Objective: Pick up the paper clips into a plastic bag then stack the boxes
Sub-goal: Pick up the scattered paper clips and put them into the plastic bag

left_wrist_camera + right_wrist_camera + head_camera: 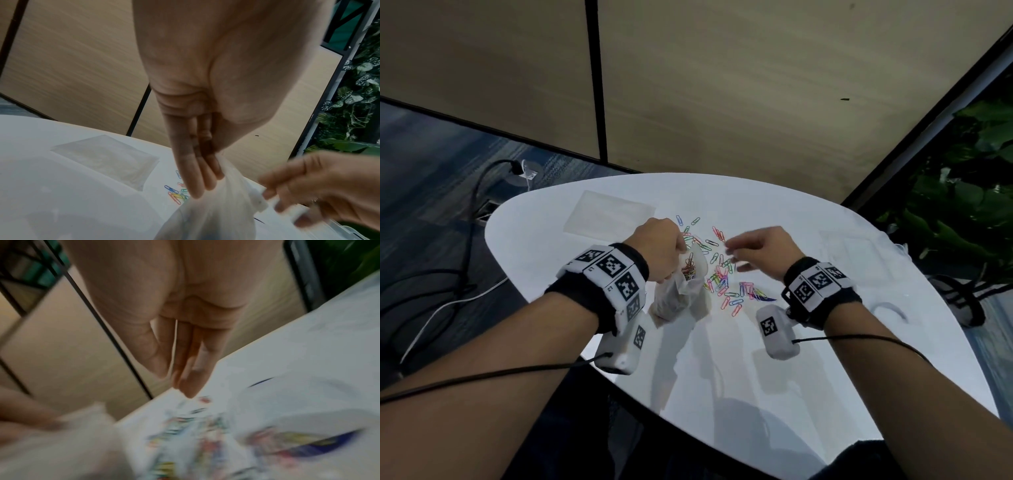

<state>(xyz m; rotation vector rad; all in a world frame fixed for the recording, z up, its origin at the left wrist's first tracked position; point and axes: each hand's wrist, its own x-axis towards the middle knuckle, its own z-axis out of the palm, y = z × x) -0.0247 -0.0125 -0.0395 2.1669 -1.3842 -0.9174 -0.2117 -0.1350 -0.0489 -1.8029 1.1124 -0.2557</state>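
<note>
We see our left hand pinching the rim of the plastic bag between thumb and fingers, the bag hanging below it with its base on the white table, a few clips already inside; our right hand hovers just right of the bag's mouth, above the paper clips, its fingers loosely extended and blurred, and we cannot tell whether it holds a clip. The clips are small and many-coloured, scattered between the hands; the bag is thin, translucent and crumpled; clear boxes lie flat at the right.
</note>
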